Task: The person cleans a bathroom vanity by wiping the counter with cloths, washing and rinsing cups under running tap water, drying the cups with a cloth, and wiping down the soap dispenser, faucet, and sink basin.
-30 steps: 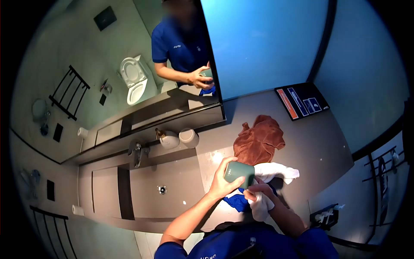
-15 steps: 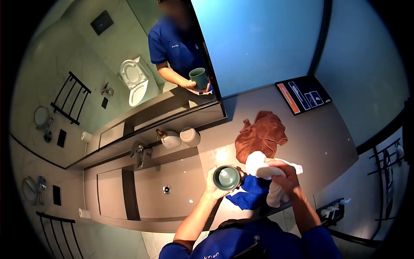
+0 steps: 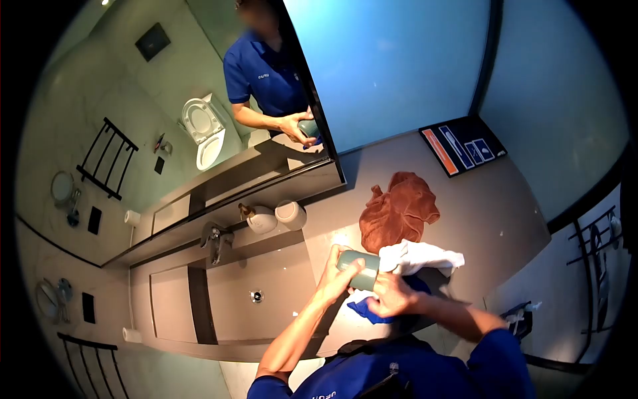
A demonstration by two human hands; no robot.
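My left hand [image 3: 334, 280] is wrapped round a green cup [image 3: 359, 269], which lies tipped on its side above the counter. At the cup's right end is my right hand [image 3: 393, 294], its fingers curled; whatever they hold is hidden. A white cloth [image 3: 425, 257] lies just beyond my right hand. Under my hands a blue cloth [image 3: 372, 311] is partly covered, and a small pale patch shows below the cup. Further back lies a crumpled brown cloth [image 3: 402, 207].
To the left is the sink basin [image 3: 259, 319] with its faucet [image 3: 215, 241]. A soap dispenser [image 3: 260, 219] and a white round container [image 3: 290, 215] stand behind it. A black printed sign [image 3: 463, 146] lies at the back right. The mirror [image 3: 166, 73] rises at the left.
My left hand has turned the cup from upright to its side. My right hand, with a pale cloth in it before, has moved left and down to the cup's end.
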